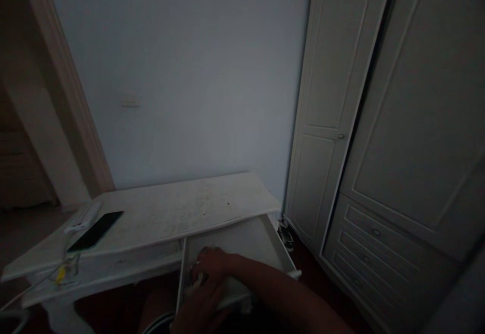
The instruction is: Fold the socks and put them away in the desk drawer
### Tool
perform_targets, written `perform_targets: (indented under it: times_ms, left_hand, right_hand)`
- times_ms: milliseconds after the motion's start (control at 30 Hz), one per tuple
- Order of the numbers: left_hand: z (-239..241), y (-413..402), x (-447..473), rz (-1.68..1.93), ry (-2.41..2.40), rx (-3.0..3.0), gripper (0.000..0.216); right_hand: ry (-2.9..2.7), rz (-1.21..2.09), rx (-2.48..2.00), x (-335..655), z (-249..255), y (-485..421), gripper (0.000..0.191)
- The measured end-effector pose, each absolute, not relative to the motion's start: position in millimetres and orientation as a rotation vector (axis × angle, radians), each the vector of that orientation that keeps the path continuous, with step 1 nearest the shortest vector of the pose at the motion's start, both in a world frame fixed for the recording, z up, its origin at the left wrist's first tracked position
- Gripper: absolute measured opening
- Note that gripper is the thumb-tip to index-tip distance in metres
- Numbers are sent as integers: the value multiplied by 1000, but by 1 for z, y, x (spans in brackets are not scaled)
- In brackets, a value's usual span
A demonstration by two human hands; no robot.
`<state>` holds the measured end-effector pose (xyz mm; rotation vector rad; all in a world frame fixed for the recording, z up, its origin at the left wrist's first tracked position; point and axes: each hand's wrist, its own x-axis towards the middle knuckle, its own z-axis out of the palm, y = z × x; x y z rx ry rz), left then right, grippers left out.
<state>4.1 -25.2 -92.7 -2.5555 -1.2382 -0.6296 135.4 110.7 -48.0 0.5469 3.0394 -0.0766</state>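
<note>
A white drawer [261, 238] is pulled out from the right side of the white desk [162, 207]. My right hand [214, 263] is over the drawer's left part, its fingers bent around a small pale thing [197, 279] too dark and blurred to name. Close below it, my left hand [202, 301] comes up from the bottom edge and meets the same pale thing. Its fingers look curled, though shadow and blur hide most of them. The bare bottom of the drawer shows to the right of my hands.
A dark phone [96, 231] lies on the desk's left end beside a white power strip [86, 215]. A cable with a yellow part [60, 275] hangs near the front edge. Shoes [285, 235] stand between the desk and the tall wardrobe [322, 122] on the right.
</note>
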Motion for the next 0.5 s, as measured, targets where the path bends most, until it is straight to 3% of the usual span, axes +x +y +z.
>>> perform_targets:
  times_ms: [200,300,500]
  left_hand:
    - [-101,-19,1,-737,-1000,-2351,41]
    - [-91,-21,1,-739,-981,-2405,43]
    - [-84,-26,2,-535,-1405,-2736,43]
  right_hand:
    - [3143,233,601,145,-73,97,44]
    - [3108,225,719,147,-79,93,48]
    - [3116,152,437,169,-71,89,40]
